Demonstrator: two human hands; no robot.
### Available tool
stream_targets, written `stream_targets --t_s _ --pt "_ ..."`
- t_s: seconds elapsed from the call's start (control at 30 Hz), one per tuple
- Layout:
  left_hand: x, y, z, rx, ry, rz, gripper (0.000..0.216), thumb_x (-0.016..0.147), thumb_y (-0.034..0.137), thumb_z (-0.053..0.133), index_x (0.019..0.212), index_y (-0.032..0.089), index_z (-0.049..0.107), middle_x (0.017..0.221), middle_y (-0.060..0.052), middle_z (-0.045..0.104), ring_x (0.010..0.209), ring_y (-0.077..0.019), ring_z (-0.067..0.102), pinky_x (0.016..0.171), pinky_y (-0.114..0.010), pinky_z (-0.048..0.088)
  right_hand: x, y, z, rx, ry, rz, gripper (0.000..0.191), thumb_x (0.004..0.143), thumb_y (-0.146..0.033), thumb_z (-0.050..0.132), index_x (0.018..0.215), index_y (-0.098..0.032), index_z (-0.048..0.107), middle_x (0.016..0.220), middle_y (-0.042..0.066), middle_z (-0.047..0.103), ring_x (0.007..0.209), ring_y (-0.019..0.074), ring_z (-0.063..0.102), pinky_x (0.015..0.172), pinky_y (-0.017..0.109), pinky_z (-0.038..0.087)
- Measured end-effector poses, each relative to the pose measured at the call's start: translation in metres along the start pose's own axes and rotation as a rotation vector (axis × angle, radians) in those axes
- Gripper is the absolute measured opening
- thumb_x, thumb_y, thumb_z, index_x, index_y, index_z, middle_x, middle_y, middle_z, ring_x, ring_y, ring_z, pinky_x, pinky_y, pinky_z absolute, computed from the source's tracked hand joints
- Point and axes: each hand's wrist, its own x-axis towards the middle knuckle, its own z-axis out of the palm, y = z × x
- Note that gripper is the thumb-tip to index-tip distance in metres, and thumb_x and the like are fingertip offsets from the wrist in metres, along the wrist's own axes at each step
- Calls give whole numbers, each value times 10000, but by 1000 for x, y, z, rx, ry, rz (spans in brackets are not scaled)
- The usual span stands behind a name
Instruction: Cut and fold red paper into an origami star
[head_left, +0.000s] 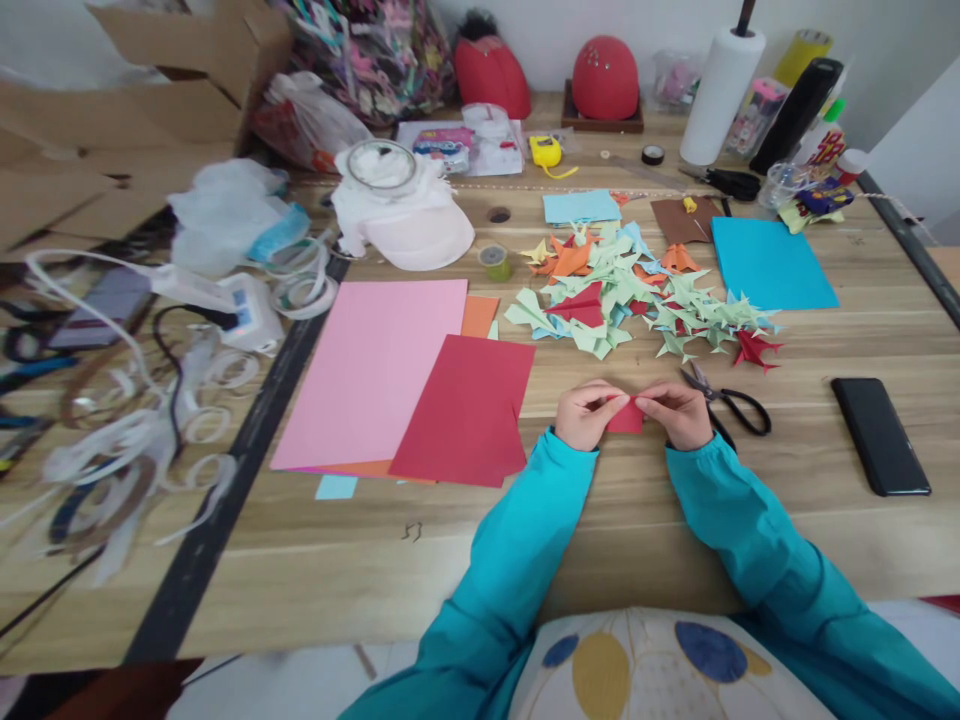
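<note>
A small folded piece of red paper lies low over the wooden table, pinched from both sides. My left hand grips its left edge with curled fingers. My right hand grips its right edge the same way. Both arms wear teal sleeves. Just beyond my hands lies a pile of folded paper shapes in green, orange, red and blue.
Black-handled scissors lie right of my right hand, a black phone farther right. Red and pink paper sheets lie to the left, a blue sheet at the back right. Tape rolls, bags, boxes and a paper towel roll crowd the left and back.
</note>
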Motion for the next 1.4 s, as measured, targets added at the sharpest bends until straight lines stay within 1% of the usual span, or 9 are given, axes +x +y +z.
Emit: stream_targets --t_s 0.27,0.43,0.57,0.87,1.0,1.1,1.17,1.27,1.4 --pt "-2 -4 4 -51 89 -96 177 648 305 669 677 131 662 640 -26 593 560 -93 483 530 -226 394 -1 2 1 -2 87 33 79 571 -218 743 628 -198 692 562 -11 640 448 82 529 440 220 443" --pt "-1 -6 4 -84 142 -105 179 636 309 675 669 134 654 621 -19 588 560 -92 482 538 -223 401 -2 2 3 9 69 36 99 546 -195 758 617 -193 689 558 -9 646 462 86 546 463 222 462" --pt "-1 -6 4 -122 150 -130 183 630 310 676 667 133 646 597 -11 579 534 -85 469 521 -218 393 -2 0 4 14 50 19 125 520 -189 772 609 -192 684 541 -16 633 467 87 546 485 230 476" --pt "-1 -5 2 -70 115 -60 160 663 296 656 677 137 646 646 -20 578 576 -95 488 549 -225 398 -2 -1 4 -2 38 22 134 532 -231 768 613 -184 672 553 -13 623 460 87 529 477 237 464" --pt "0 -2 -1 -17 11 -8 143 676 279 648 655 138 650 655 -29 579 617 -113 515 573 -238 405 -3 2 1 -32 -50 31 125 577 -264 745 642 -191 667 609 -5 628 535 101 556 522 239 462" --pt "0 0 -1 -8 -55 -11 146 673 281 651 653 136 655 646 -31 582 611 -115 518 571 -242 403 -3 3 0 -65 -111 25 119 610 -294 722 655 -197 671 633 5 630 589 119 569 559 254 466" --pt "-1 0 0 -22 -54 -36 162 672 298 651 655 137 656 641 -30 587 608 -115 518 567 -240 405 -3 2 0 -72 -100 13 123 606 -304 722 635 -196 671 613 3 620 575 119 559 546 255 458" --pt "-1 -1 1 -42 -31 -78 196 687 332 632 666 139 659 641 -30 594 604 -114 516 556 -234 407 -3 0 1 -70 -39 -9 126 590 -302 732 600 -193 668 568 -3 602 533 111 533 505 246 436" --pt "0 -3 1 19 10 -58 200 693 335 625 654 143 665 613 -23 579 579 -110 505 537 -231 402 -2 1 0 -128 -32 -47 68 620 -258 715 633 -197 688 545 -9 585 506 103 508 481 242 403"
